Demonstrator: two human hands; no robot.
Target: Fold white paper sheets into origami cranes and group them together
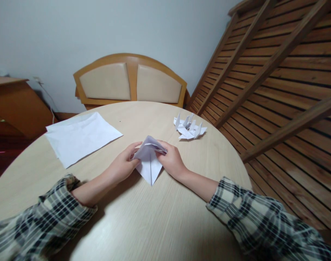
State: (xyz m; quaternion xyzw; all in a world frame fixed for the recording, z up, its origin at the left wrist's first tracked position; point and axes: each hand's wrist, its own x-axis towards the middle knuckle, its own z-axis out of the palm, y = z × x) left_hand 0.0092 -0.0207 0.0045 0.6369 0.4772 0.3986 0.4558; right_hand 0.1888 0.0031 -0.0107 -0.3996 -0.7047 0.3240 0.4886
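A partly folded white paper lies on the round wooden table, its point aimed toward me and its top flap lifted. My left hand pinches the paper's left edge. On the other side, my right hand grips the raised flap at the right edge. Both hands rest on the tabletop, with plaid sleeves behind them.
A stack of flat white sheets lies at the table's left. Several finished folded paper figures sit at the far right edge. A wooden chair stands behind the table. A slatted wooden frame leans at the right.
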